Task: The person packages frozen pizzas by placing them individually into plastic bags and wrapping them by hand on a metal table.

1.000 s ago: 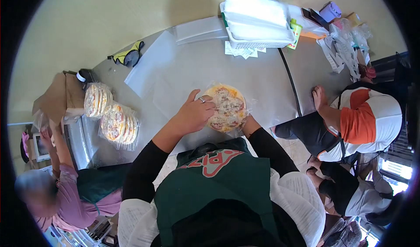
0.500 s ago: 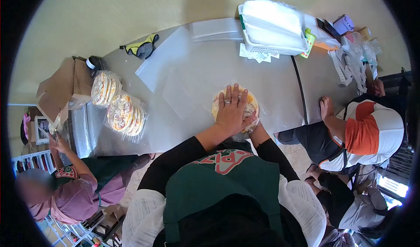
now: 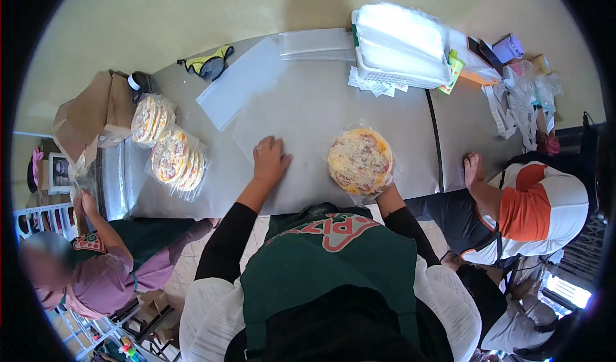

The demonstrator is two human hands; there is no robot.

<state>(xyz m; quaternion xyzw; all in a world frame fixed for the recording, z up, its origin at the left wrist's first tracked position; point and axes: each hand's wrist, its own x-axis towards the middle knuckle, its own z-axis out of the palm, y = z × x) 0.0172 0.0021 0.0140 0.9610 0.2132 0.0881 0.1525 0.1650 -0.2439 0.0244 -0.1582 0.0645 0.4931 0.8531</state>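
A bagged pizza with grated cheese and reddish topping lies face up in clear plastic, near the table's front edge. Under its lower right edge is my right hand, holding it; the fingers are hidden beneath the pizza. My left hand, with a ring on one finger, rests palm down on the metal table, left of the pizza and apart from it. Its fingers are slightly bent and the thumb stands apart. A faint clear plastic sheet seems to lie by its fingertips.
Stacked bagged pizzas sit at the left by a cardboard box. Clear bags lie at the back. A white basket of plastic bags stands back right. One co-worker's hand rests at right; another person is at left.
My left hand has come off the top of the pizza and moved left onto the table. The pizza, now uncovered, has shifted slightly right with my right hand still at its edge.
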